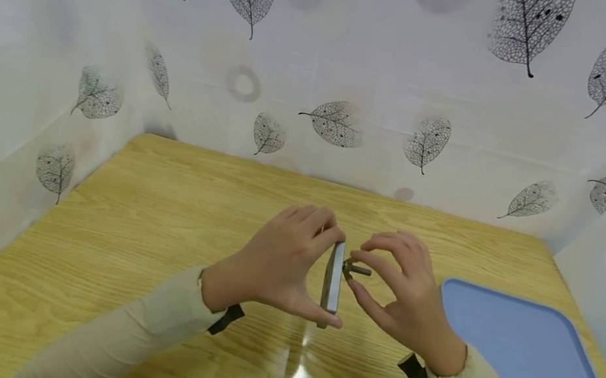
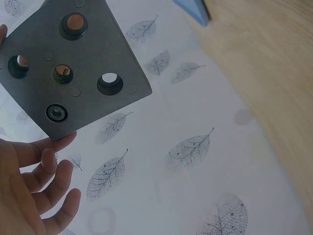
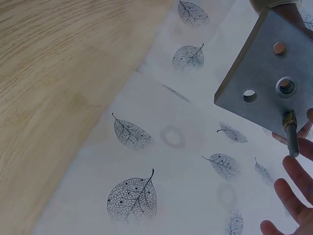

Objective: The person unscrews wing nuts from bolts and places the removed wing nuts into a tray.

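Observation:
My left hand (image 1: 282, 262) holds a square grey metal plate (image 1: 333, 280) on edge, thumb below and fingers on top. In the left wrist view the plate's dark face has several round holes, and a hex-socket screw head (image 2: 56, 113) sits recessed in the corner one. From the opposite face a bolt shank (image 3: 292, 139) sticks out, with a brass-coloured nut (image 3: 289, 118) on it close to the plate. My right hand (image 1: 411, 292) pinches the nut between thumb and forefinger in the head view, its other fingers raised and loosely bent.
A blue tray (image 1: 527, 350) lies on the wood-grain table (image 1: 157, 206) at the right, beside the right forearm. Behind and on both sides hangs a white curtain (image 1: 358, 65) printed with leaves. Dark straps (image 1: 419, 374) sit on the wrists.

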`<act>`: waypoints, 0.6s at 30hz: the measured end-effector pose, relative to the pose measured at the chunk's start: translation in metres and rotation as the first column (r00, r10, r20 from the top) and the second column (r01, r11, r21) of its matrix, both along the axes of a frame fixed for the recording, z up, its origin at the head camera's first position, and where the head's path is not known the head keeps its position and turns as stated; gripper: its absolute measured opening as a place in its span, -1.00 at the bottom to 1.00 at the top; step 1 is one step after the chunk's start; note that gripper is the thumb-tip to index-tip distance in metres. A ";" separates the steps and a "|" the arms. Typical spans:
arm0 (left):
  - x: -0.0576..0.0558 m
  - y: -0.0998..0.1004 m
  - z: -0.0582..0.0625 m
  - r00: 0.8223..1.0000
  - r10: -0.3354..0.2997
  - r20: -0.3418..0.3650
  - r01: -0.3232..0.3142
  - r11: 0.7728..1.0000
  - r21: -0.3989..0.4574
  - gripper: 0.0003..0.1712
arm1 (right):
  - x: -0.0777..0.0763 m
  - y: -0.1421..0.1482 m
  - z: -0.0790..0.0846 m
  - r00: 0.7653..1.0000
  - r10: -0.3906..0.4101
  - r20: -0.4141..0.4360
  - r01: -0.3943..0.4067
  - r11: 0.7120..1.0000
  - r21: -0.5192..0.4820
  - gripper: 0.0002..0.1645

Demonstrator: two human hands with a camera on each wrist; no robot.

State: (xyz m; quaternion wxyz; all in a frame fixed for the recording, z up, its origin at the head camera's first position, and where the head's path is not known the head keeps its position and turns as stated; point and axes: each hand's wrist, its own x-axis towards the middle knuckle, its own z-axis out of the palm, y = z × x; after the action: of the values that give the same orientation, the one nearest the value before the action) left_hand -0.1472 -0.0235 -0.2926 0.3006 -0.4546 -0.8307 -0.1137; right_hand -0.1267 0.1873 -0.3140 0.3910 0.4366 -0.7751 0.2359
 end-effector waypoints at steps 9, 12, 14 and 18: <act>0.001 0.000 0.000 1.000 -0.002 0.007 0.002 1.000 -0.005 0.02 | -0.003 -0.001 -0.003 1.000 -0.005 0.030 0.004 1.000 0.028 -0.58; 0.001 -0.001 0.000 1.000 -0.002 0.010 0.002 1.000 -0.004 0.01 | -0.003 -0.001 -0.003 0.999 0.003 -0.050 -0.002 0.999 0.033 -0.65; 0.000 -0.001 0.000 1.000 -0.002 0.012 0.002 1.000 -0.003 0.02 | -0.003 -0.002 -0.003 0.994 0.004 -0.113 0.001 0.999 0.044 -0.69; 0.000 -0.001 -0.001 1.000 0.000 0.011 0.001 1.000 -0.008 0.03 | -0.002 -0.003 -0.003 0.978 0.018 -0.209 -0.004 0.998 0.069 -0.72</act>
State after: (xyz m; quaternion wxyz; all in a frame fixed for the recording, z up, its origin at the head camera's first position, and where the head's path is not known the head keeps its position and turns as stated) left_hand -0.1472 -0.0242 -0.2934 0.2941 -0.4554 -0.8327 -0.1129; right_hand -0.1289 0.1846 -0.3173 0.4540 0.4764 -0.7347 0.1644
